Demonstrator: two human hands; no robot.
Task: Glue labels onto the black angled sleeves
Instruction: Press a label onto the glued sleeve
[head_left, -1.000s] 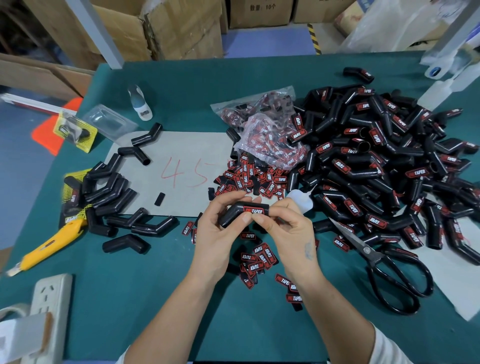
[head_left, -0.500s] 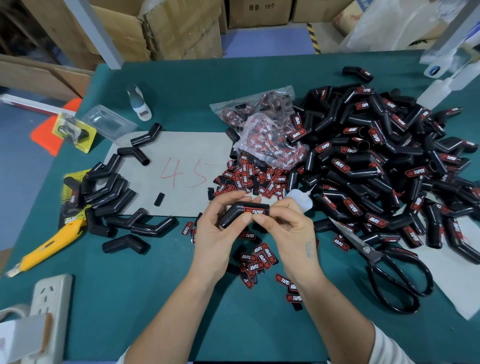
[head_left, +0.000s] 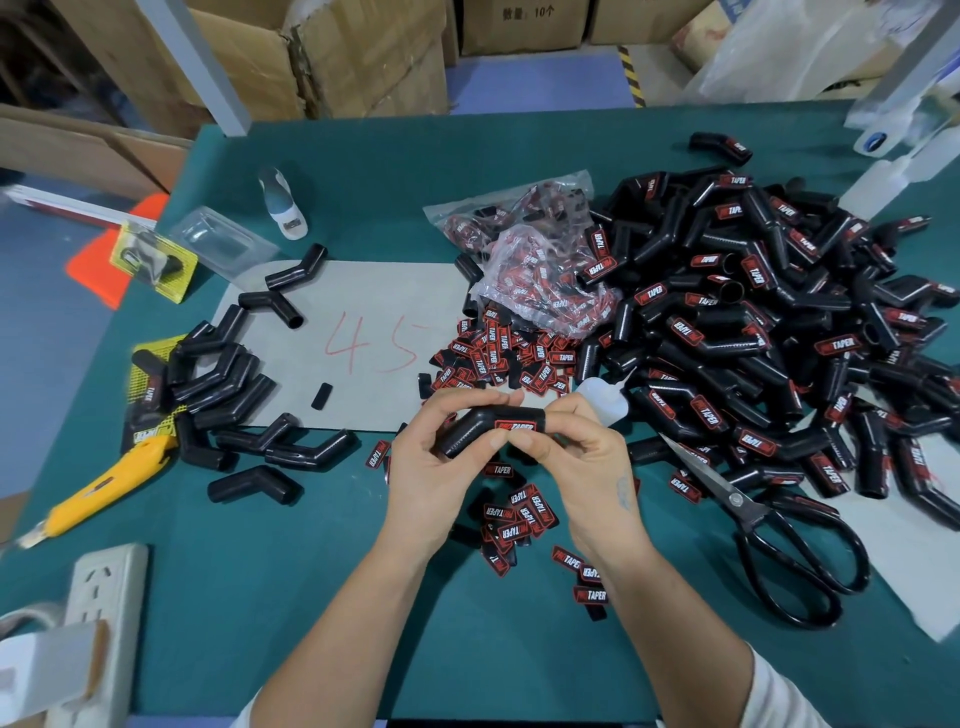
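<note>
I hold one black angled sleeve up over the green counter, between both my hands. My left hand curls round its bent left end, thumb under and fingers over the top. My right hand pinches the right end, where a red and black label reading TAPER sits on the sleeve's face; my right thumb presses just below that label, meeting my left thumb. A small white glue bottle lies just behind my right hand.

Loose labels are scattered on the counter behind and under my hands. To my right is a big heap of labelled sleeves, with a clear bag of labels at its left edge. To my left a smaller cluster of plain sleeves rests on and beside a grey sheet marked 45 in red. Black scissors lie at my right, a yellow utility knife at my left, and a white power strip near the front left corner.
</note>
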